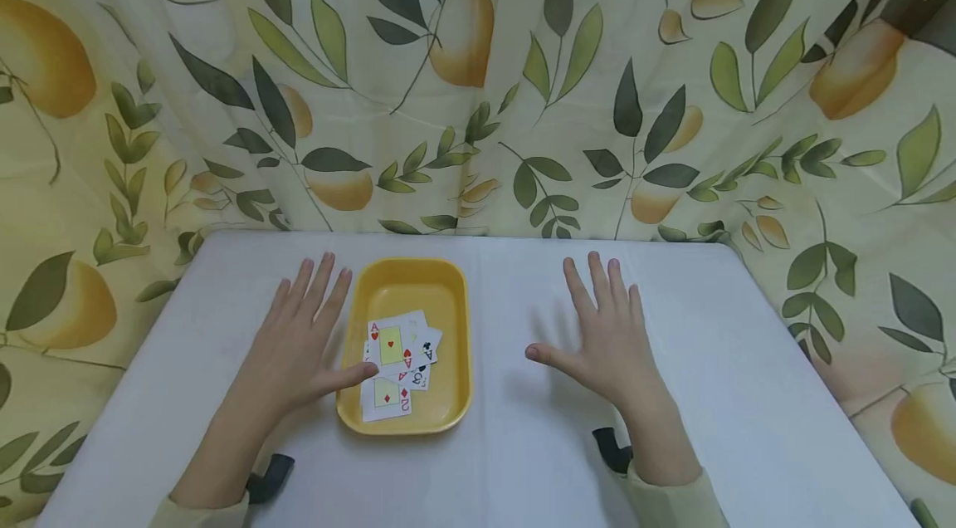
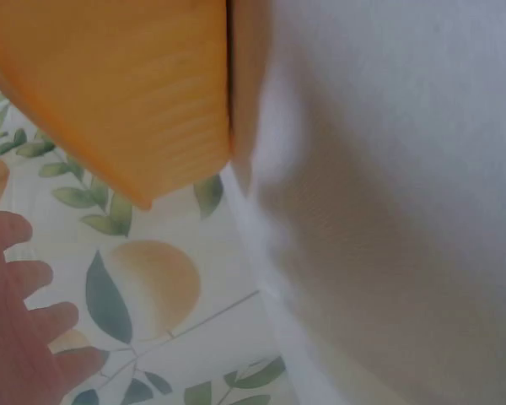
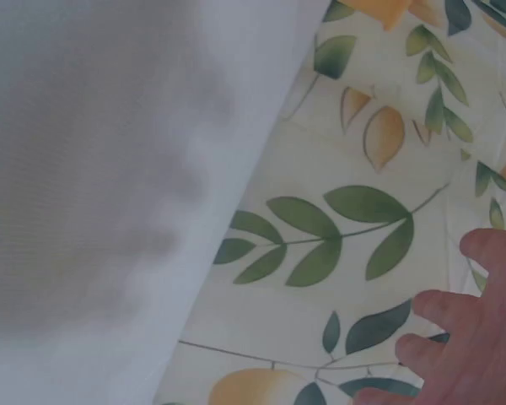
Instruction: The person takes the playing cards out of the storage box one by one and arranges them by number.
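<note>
Top card (image 1: 389,347) shows "A" and red hearts

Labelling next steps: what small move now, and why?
Probably lower the bare, spread left hand and pinch the white rectangular ace-of-hearts card: it lies uppermost among overlapping white playing cards in the yellow rounded-rectangular tray, and that hand's thumb overlaps them in the head view. The bare right hand is farther off.
</note>
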`<act>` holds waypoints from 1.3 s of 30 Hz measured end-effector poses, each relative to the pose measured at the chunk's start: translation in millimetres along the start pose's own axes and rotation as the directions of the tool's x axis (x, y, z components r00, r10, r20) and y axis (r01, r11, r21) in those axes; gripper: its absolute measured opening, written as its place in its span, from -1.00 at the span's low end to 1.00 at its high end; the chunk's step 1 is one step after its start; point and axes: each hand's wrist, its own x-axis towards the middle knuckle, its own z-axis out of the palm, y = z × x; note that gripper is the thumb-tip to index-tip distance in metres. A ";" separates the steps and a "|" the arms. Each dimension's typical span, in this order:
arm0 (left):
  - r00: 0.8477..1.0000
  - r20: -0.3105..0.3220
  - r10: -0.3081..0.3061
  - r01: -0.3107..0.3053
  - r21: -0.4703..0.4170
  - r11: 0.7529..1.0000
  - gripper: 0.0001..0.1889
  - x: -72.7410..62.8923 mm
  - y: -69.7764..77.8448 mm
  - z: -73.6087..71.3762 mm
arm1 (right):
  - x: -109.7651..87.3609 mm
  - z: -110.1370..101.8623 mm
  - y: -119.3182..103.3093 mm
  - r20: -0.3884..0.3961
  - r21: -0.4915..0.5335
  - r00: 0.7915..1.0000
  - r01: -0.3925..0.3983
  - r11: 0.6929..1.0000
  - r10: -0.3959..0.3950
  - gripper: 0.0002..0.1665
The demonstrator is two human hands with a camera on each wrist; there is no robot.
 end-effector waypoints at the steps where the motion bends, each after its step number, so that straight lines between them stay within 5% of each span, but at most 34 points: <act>1: 1.000 0.007 -0.001 0.001 -0.006 1.000 0.34 -0.1 0.9 -0.8 | -0.4 -0.8 -0.6 0.000 0.001 1.000 0.001 1.000 -0.001 0.50; 9: 0.996 0.085 -0.028 0.033 -0.050 0.998 0.38 0.1 8.3 0.2 | -2.0 -5.5 -14.6 0.003 0.056 0.999 0.054 0.997 -0.054 0.46; 14: 0.969 0.239 -0.061 0.094 -0.132 0.987 0.45 -1.5 14.7 9.4 | 1.5 1.3 -33.9 0.048 0.129 0.991 0.122 0.984 -0.129 0.44; 19: 0.943 0.324 -0.079 0.143 -0.180 0.973 0.48 -8.9 21.5 11.1 | 7.4 9.7 -61.2 0.142 0.187 0.962 0.207 0.960 -0.235 0.42; 24: 0.944 0.328 -0.045 0.103 -0.159 0.982 0.50 -15.2 29.5 7.3 | 15.6 11.2 -81.3 0.197 0.165 0.926 0.292 0.942 -0.321 0.40; 31: 0.960 0.280 -0.017 0.043 -0.085 0.995 0.55 -22.0 31.6 7.0 | 38.0 26.5 -109.7 0.305 0.190 0.838 0.411 0.892 -0.452 0.31; 39: 0.969 0.248 0.011 0.010 -0.086 0.996 0.51 -24.5 29.9 6.8 | 57.7 46.9 -140.9 0.472 0.144 0.685 0.562 0.815 -0.556 0.18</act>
